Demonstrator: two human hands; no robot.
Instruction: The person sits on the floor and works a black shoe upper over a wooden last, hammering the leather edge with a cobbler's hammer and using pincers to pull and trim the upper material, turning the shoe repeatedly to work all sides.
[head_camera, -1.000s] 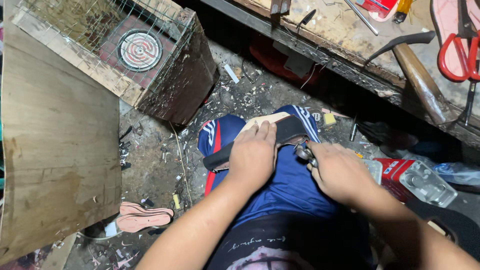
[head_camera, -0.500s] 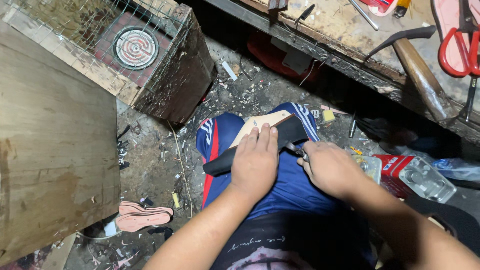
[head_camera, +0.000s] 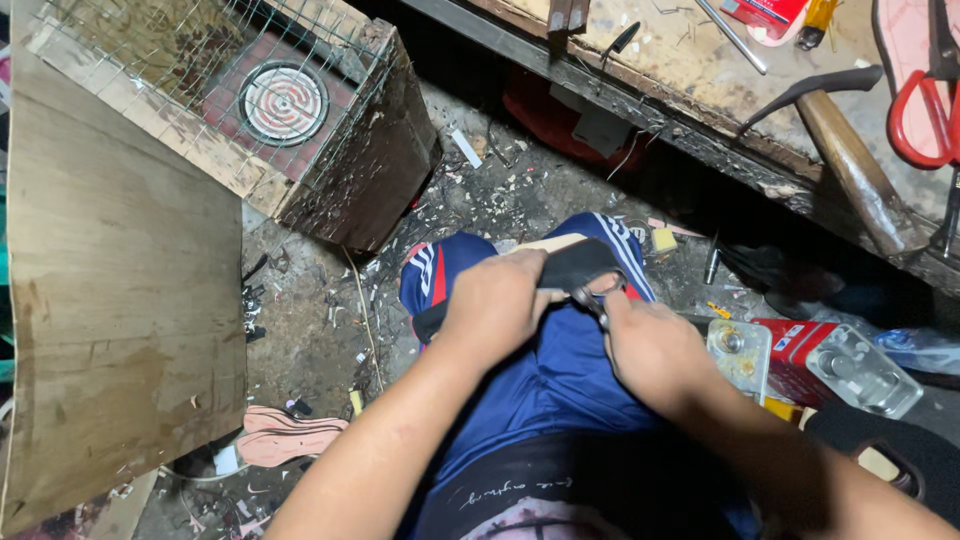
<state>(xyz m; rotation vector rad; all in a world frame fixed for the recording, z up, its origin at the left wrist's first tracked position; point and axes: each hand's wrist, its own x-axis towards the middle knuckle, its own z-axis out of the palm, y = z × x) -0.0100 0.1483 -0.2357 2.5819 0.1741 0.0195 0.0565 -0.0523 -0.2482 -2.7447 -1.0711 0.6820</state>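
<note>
Both hands (head_camera: 575, 320) hold black sole (head_camera: 570, 268) (long axis left-right) across knee.

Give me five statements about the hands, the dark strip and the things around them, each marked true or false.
1. The left hand grips a dark strip on the knee. True.
2. The right hand lies empty on the floor. False: it works small scissors at the strip.
3. Red-handled scissors lie on the workbench. True.
4. The wire-mesh box sits right of the legs. False: it is on the left.
5. A hammer lies on the workbench. True.
</note>
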